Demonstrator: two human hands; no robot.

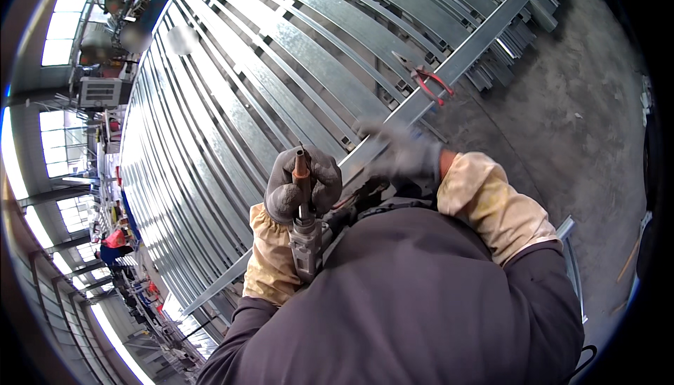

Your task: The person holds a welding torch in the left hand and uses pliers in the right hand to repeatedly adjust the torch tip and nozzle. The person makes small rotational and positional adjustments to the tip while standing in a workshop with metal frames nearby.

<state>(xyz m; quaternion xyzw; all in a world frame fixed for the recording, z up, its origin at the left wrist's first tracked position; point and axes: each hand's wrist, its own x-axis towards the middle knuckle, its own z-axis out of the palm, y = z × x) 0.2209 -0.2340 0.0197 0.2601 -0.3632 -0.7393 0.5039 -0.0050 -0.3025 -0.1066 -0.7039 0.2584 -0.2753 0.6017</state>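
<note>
My left hand (283,190), in a grey work glove, is closed around a welding torch (307,246). Its copper-coloured nozzle points up and away, with a thin wire at the tip. My right hand (406,155), also gloved, is beside the near metal rail (484,35), to the right of the torch. Motion smears its fingers, so I cannot make out whether they hold anything. Red-handled pliers (430,84) lie across that rail, jaws toward the slats. Long galvanised steel slats (281,90) run away from the rail in rows with gaps between them.
Grey concrete floor (562,118) lies to the right. More metal profiles (540,9) are stacked at the far right. A pale box-shaped machine (102,92) stands at the far left, near cluttered benches and windows. Another metal piece (572,262) is beside my right elbow.
</note>
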